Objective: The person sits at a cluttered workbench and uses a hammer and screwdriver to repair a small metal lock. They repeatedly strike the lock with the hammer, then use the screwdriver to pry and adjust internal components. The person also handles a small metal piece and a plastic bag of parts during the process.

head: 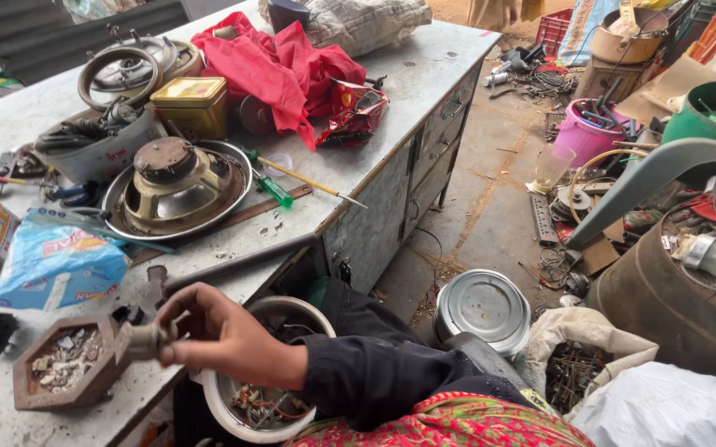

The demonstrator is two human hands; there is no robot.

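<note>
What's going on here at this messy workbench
A person in a dark sleeve reaches one hand across a cluttered metal workbench, pinching a small metal part just above a brown hexagonal tray of scraps. Which hand it is cannot be told. Behind it lie a bare loudspeaker, a green-handled screwdriver, a gold tin and a red cloth. A white bowl of wires sits below the table edge.
</note>
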